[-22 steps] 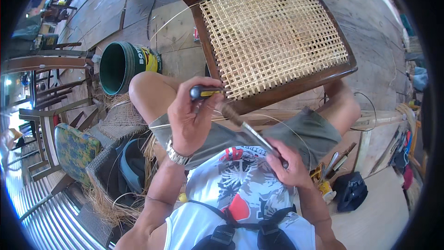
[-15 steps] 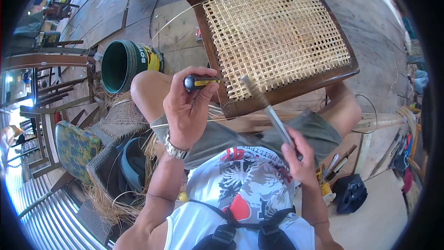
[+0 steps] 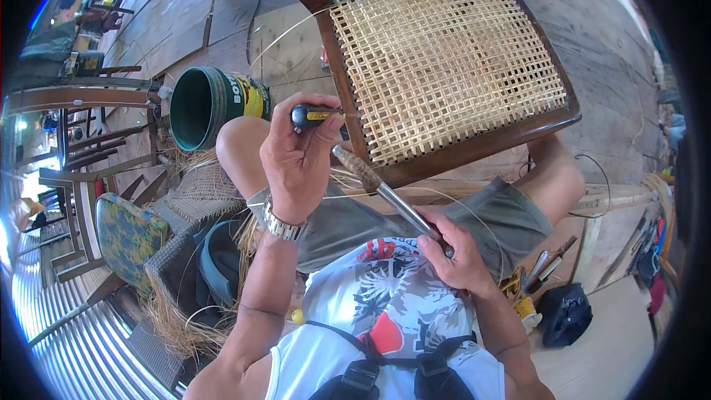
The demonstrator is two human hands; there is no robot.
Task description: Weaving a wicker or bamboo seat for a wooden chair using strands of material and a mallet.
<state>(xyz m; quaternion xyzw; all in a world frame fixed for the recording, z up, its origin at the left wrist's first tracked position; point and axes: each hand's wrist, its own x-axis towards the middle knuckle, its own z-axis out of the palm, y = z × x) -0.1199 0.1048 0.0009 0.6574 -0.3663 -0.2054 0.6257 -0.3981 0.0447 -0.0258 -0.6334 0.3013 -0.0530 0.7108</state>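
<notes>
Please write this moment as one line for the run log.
left hand: holds awl at chair frame | right hand: holds metal rod | cane seat: woven

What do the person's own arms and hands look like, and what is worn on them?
Both arms are bare, with no sleeves showing down to the shoulders; the top is a sleeveless white shirt with a printed pattern. The left hand has a silver metal wristwatch at the wrist. The right hand wears nothing: no glove or watch is visible. Dark straps cross the chest.
</notes>
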